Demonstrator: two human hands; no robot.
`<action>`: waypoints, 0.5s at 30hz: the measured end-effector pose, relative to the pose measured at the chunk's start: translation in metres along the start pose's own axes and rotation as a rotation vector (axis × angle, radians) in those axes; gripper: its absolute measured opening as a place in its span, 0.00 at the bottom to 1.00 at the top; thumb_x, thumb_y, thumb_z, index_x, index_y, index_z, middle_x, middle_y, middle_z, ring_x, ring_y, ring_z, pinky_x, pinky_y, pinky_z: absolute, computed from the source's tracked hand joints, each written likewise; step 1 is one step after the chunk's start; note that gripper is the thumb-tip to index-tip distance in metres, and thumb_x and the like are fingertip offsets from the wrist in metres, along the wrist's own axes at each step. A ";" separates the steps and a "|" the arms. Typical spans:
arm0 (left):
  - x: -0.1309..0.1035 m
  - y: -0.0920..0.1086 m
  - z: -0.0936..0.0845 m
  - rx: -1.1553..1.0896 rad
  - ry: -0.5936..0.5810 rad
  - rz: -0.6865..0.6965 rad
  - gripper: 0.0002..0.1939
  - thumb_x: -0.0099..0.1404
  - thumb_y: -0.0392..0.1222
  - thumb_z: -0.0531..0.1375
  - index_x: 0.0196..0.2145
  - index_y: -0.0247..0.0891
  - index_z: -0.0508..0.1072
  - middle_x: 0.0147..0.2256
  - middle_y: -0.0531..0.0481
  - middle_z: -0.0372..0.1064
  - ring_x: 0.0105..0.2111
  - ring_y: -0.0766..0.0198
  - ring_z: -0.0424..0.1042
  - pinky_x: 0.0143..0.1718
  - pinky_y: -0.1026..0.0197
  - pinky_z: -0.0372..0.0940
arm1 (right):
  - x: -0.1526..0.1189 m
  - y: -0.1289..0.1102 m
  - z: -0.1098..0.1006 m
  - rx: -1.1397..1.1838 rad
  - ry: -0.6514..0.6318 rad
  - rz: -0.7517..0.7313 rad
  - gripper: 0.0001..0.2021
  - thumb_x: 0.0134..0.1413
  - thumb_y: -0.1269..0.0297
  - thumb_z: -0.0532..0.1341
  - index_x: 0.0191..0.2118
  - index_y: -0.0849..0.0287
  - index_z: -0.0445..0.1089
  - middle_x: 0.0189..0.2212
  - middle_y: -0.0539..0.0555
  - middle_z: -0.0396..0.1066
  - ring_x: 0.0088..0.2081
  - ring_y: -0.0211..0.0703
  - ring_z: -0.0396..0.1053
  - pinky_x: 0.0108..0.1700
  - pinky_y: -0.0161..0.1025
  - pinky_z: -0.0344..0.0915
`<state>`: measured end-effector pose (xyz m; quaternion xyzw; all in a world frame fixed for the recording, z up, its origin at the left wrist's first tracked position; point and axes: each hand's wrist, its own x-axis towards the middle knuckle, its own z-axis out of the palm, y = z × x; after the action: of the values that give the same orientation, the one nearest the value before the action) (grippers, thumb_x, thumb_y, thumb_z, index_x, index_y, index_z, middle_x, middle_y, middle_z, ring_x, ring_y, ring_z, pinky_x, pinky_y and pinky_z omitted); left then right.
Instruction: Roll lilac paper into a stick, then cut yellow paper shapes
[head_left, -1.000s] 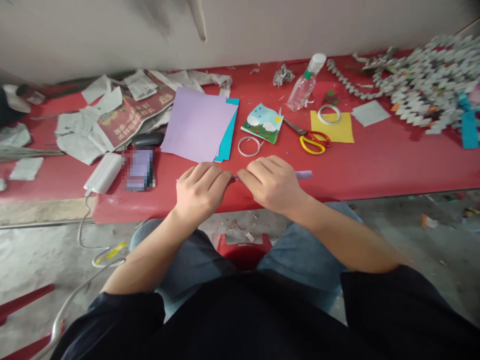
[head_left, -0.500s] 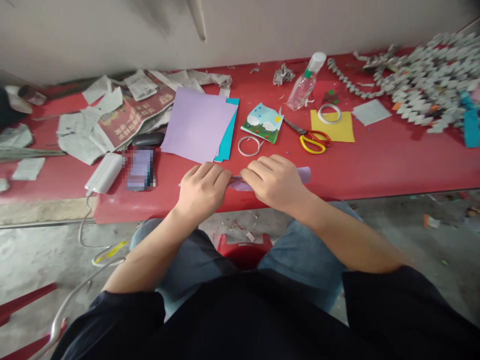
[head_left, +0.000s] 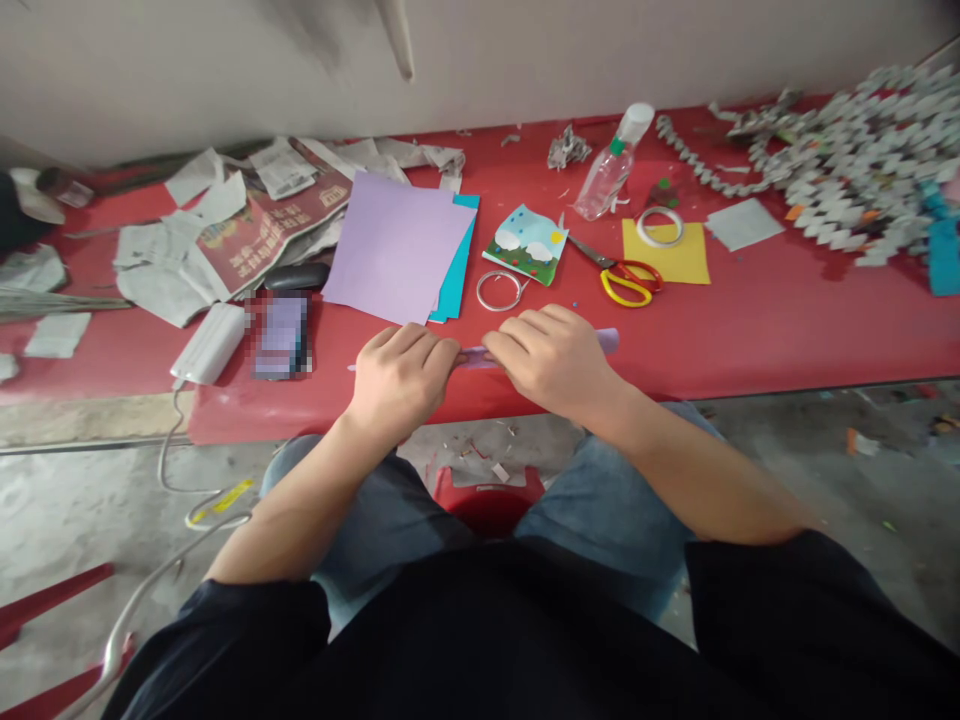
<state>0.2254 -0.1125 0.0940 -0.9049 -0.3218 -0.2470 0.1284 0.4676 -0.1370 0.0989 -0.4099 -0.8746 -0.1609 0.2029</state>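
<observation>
A rolled sheet of purple paper (head_left: 608,341) lies across the front of the red table, thin at the left and wider at its right end. My left hand (head_left: 405,378) is closed on its left part, fingertips pinching it. Closed over the roll further right is my right hand (head_left: 551,362); a short stretch of paper shows between the two hands. Beyond them rest flat purple sheets (head_left: 401,245) with blue paper (head_left: 459,270) beneath. A small picture card (head_left: 525,245) and a silver ring-shaped roll (head_left: 499,291) lie just past my hands.
Scissors (head_left: 626,283), yellow paper (head_left: 686,255) with a tape roll (head_left: 660,228), and a clear bottle (head_left: 604,180) stand right of centre. Newspaper (head_left: 274,225), a phone (head_left: 281,337) and a white power bank (head_left: 210,343) with a cable are left. Folded-paper chains (head_left: 862,170) fill the far right.
The strip of purple paper between my hands looks narrower and more tightly rolled. My hands have shifted only slightly.
</observation>
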 end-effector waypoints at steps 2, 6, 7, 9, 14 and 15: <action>0.000 0.000 0.000 0.005 0.003 0.006 0.08 0.76 0.42 0.60 0.36 0.41 0.75 0.29 0.49 0.76 0.32 0.57 0.73 0.30 0.52 0.59 | 0.000 0.002 0.000 -0.012 0.010 -0.007 0.15 0.73 0.74 0.53 0.36 0.58 0.73 0.28 0.50 0.69 0.32 0.43 0.60 0.38 0.45 0.47; -0.002 0.000 0.002 -0.009 -0.003 -0.002 0.07 0.77 0.45 0.61 0.41 0.41 0.75 0.28 0.50 0.75 0.31 0.58 0.73 0.31 0.52 0.60 | -0.001 0.005 0.002 -0.013 -0.005 -0.005 0.15 0.73 0.75 0.52 0.35 0.58 0.72 0.28 0.51 0.71 0.32 0.43 0.61 0.38 0.45 0.47; -0.002 0.001 0.002 -0.012 -0.004 -0.009 0.07 0.77 0.45 0.61 0.42 0.41 0.75 0.28 0.50 0.75 0.31 0.58 0.74 0.31 0.52 0.60 | -0.002 0.006 0.003 -0.010 -0.014 0.000 0.16 0.73 0.75 0.52 0.35 0.58 0.72 0.29 0.52 0.71 0.32 0.43 0.61 0.38 0.45 0.46; -0.002 0.001 0.002 -0.008 -0.004 -0.021 0.06 0.77 0.45 0.61 0.43 0.42 0.75 0.29 0.50 0.75 0.30 0.58 0.73 0.31 0.52 0.60 | -0.002 0.007 0.003 -0.004 -0.025 0.010 0.16 0.73 0.74 0.52 0.35 0.58 0.72 0.29 0.52 0.72 0.33 0.43 0.61 0.38 0.45 0.46; 0.001 0.001 -0.003 0.015 0.045 -0.067 0.05 0.75 0.40 0.62 0.38 0.44 0.76 0.32 0.48 0.77 0.35 0.55 0.72 0.33 0.51 0.61 | -0.001 0.005 0.000 0.044 -0.052 0.049 0.15 0.75 0.71 0.53 0.37 0.59 0.75 0.28 0.53 0.73 0.31 0.43 0.63 0.37 0.45 0.45; 0.002 0.001 -0.004 0.018 0.056 -0.076 0.05 0.75 0.39 0.62 0.38 0.44 0.76 0.33 0.48 0.78 0.37 0.55 0.72 0.33 0.51 0.61 | -0.001 0.004 -0.001 0.049 -0.053 0.054 0.14 0.75 0.68 0.54 0.39 0.59 0.75 0.28 0.53 0.73 0.31 0.43 0.64 0.37 0.45 0.45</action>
<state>0.2258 -0.1139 0.0977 -0.8836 -0.3544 -0.2740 0.1363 0.4714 -0.1356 0.0994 -0.4321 -0.8721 -0.1229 0.1939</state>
